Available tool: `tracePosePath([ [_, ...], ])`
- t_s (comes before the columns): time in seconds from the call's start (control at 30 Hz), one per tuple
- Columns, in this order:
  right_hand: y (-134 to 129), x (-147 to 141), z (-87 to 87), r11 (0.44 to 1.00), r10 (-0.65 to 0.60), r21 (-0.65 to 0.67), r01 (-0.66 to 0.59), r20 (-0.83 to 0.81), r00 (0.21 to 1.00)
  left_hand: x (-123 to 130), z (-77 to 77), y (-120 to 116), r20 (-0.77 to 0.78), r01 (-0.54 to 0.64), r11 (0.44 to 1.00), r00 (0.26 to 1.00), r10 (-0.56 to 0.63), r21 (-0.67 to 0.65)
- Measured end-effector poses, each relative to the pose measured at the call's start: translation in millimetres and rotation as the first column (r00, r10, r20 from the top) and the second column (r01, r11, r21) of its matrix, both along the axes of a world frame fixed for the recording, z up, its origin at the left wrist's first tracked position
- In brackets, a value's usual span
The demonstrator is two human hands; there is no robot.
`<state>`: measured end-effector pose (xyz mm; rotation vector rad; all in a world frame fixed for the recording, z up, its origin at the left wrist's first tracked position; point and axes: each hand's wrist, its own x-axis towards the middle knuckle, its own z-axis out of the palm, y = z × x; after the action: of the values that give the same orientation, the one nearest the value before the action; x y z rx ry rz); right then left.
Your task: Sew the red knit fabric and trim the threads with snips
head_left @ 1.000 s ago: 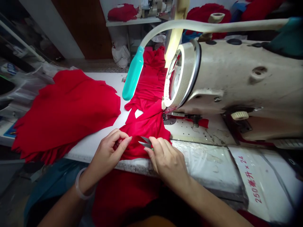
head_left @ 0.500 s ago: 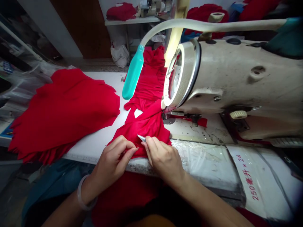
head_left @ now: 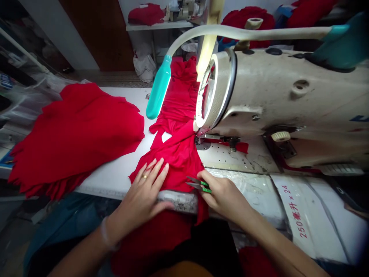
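Observation:
My left hand point(head_left: 148, 188) lies with its fingers spread on the red fabric point(head_left: 177, 157) near the table's front edge. In my right hand point(head_left: 223, 194) is a pair of thread snips point(head_left: 203, 186) with green handles, blades apart and pointing left over the cloth. That fabric runs back to the needle area of the sewing machine point(head_left: 268, 92), where a folded strip of it reaches the presser foot. Part of the cloth hangs over the front edge, below my right hand.
A stack of cut red pieces point(head_left: 77, 134) covers the left of the white table point(head_left: 106, 181). A turquoise-tipped lamp point(head_left: 158, 88) on a bent tube hangs before the machine head. More red cloth point(head_left: 183, 88) lies bunched behind the needle.
My left hand has gone from a pinch at the fabric edge to lying flat on it. My right hand has moved right with the snips, whose blades now show apart.

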<state>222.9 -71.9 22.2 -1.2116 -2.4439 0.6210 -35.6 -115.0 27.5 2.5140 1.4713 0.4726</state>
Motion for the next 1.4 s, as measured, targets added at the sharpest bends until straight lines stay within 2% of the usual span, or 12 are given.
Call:
tracePosePath([
  [0.07, 18.3, -21.0, 16.2, 1.0, -0.007, -0.031, -0.002, -0.296, 0.955, 9.6, -7.6, 13.1, 0.098, -0.08, 0.991, 0.991, 0.09, -0.105],
  [0.13, 38.8, -43.6, 31.1, 0.999, 0.03, 0.027, -0.018, -0.512, 0.858, 12.3, -3.8, 24.5, 0.315, -0.124, 0.923, 0.916, 0.248, -0.364],
  [0.27, 54.8, -59.4, 39.5, 0.974, 0.117, 0.226, -0.002, -0.498, 0.86, 4.4, 14.9, 29.2, 0.543, 0.131, 0.591, 0.585, 0.602, -0.796],
  [0.37, 38.6, -41.0, 23.8, 0.941, 0.103, 0.334, 0.055, -0.439, 0.893, -4.8, 15.1, 22.9, 0.543, 0.224, 0.51, 0.529, 0.653, -0.831],
  [0.47, 19.1, -18.9, 2.2, 0.914, 0.207, 0.399, -0.074, -0.302, 0.931, -13.4, 5.4, 19.6, 0.552, 0.153, 0.594, 0.601, 0.578, -0.789],
  [0.57, 9.6, -8.6, -14.5, 0.871, 0.267, 0.443, -0.211, -0.067, 0.961, -21.9, -2.1, 22.7, 0.409, -0.14, 0.744, 0.762, 0.502, -0.653],
  [0.67, 5.6, -5.9, -24.3, 0.832, 0.227, 0.489, -0.262, 0.132, 0.965, -26.4, -2.0, 26.1, 0.166, -0.388, 0.839, 0.864, 0.475, -0.383],
  [0.73, 1.9, -4.0, -27.8, 0.802, 0.211, 0.527, -0.281, 0.191, 0.959, -23.0, 1.5, 24.3, 0.099, -0.415, 0.896, 0.896, 0.433, -0.158],
  [0.83, -4.9, 0.1, -30.6, 0.785, 0.205, 0.547, -0.29, 0.212, 0.956, -7.8, 6.5, 15.8, 0.105, -0.275, 0.956, 0.959, 0.265, 0.104],
  [0.97, -10.0, 4.2, -32.9, 0.798, 0.201, 0.534, -0.279, 0.2, 0.959, 10.2, 4.4, 8.6, -0.048, -0.005, 1.0, 0.999, 0.005, -0.007],
  [1.1, -10.4, 4.8, -33.6, 0.809, 0.197, 0.525, -0.263, 0.18, 0.964, 5.4, -2.2, 15.2, -0.195, -0.079, 0.99, 0.979, 0.055, -0.116],
  [1.4, -11.1, 2.9, -32.6, 0.809, 0.172, 0.548, -0.214, 0.128, 0.977, -3.6, -4.9, 21.4, -0.181, -0.109, 0.976, 0.981, 0.075, -0.186],
])
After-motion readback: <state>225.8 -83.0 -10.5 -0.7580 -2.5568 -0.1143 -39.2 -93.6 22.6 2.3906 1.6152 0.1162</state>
